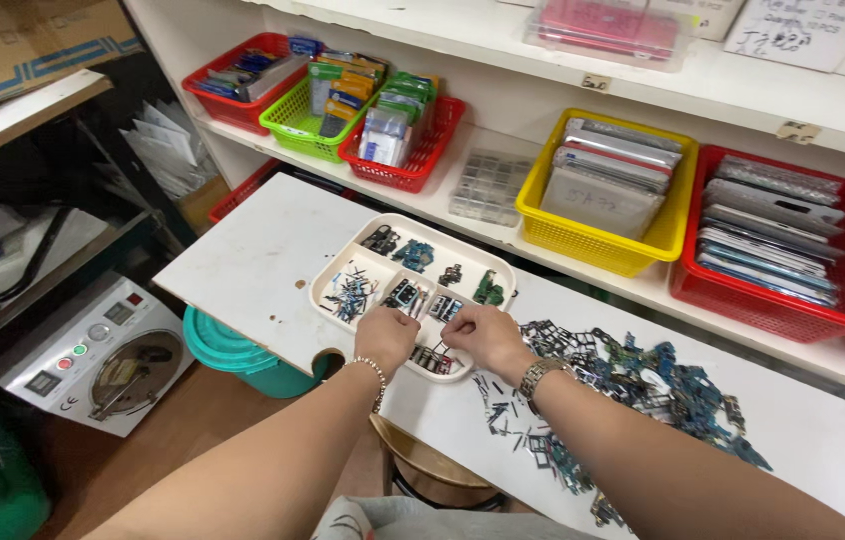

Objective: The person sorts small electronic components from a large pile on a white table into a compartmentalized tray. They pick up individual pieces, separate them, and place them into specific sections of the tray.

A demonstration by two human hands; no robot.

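My left hand (386,336) and my right hand (483,338) are both over the near edge of a cream sorting tray (491,263) with several compartments. The tray holds small electronic parts, dark and blue-green. Fingers of both hands are curled over small dark parts (432,358) in the front compartment; what each pinches is hidden. A bead bracelet is on my left wrist and a metal watch on my right.
A heap of small blue-green and black parts (633,380) lies on the white table (263,250) right of the tray. Shelf behind holds red (781,290), yellow (603,190) and green (305,118) baskets. A teal bin (233,350) and a white machine (103,350) stand below left.
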